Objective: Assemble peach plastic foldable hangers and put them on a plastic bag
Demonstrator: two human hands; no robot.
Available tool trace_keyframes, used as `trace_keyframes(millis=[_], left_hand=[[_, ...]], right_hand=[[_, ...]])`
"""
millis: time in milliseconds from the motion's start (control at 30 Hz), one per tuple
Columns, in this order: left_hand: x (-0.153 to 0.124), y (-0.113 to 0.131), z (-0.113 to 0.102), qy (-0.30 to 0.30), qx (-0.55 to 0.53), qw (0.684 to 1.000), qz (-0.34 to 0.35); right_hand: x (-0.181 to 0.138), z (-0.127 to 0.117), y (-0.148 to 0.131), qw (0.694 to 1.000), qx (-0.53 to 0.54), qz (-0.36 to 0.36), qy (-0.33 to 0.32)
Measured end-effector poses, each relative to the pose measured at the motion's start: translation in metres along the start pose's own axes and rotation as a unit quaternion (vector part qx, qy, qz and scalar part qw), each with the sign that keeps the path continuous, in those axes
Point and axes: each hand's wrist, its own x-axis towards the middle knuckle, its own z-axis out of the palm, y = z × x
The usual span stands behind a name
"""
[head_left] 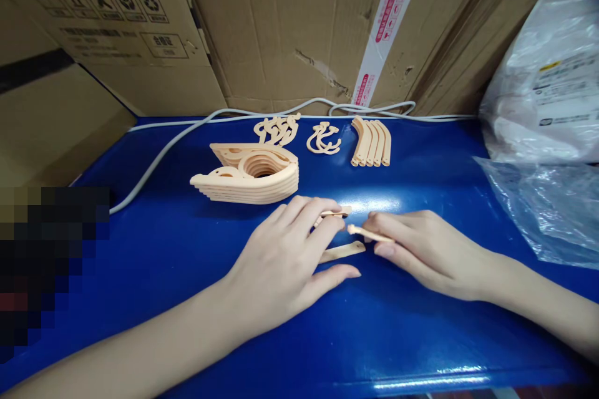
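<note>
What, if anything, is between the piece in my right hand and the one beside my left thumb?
Nothing visible: a narrow gap showing blue table separates the held piece in your right hand from the lower piece beside your left hand's thumb.

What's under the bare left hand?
A slim, flat beige strip pokes out between the left hand's thumb and fingers; another beige piece shows by its fingertips. Whatever the palm covers can't be seen.

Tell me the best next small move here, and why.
Maybe ease the right hand leftward, bringing its slim piece to the strip at the left hand: the piece points that way, and a gap shows between piece and strip.
</note>
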Motion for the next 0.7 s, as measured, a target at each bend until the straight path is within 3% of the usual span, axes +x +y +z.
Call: trace_keyframes(millis=[167,367,567,700], left_hand=[[0.000,-0.004,0.003,-0.054,-0.016,0.998,-0.002],[0.000,-0.008,0.007,-0.100,-0.031,0.995,-0.007],[-0.001,-0.006,0.009,-0.108,-0.035,0.993,-0.013],[0.001,-0.005,0.008,-0.100,-0.034,0.994,-0.017]], right_hand=[[0.000,-0.008,0.011,0.998,-0.040,0.040,0.023],[0.001,-0.007,0.014,0.995,-0.078,0.067,-0.009],[0.002,-0.008,0.009,0.994,-0.103,0.030,-0.008],[0.002,-0.008,0.005,0.996,-0.074,0.043,-0.026]])
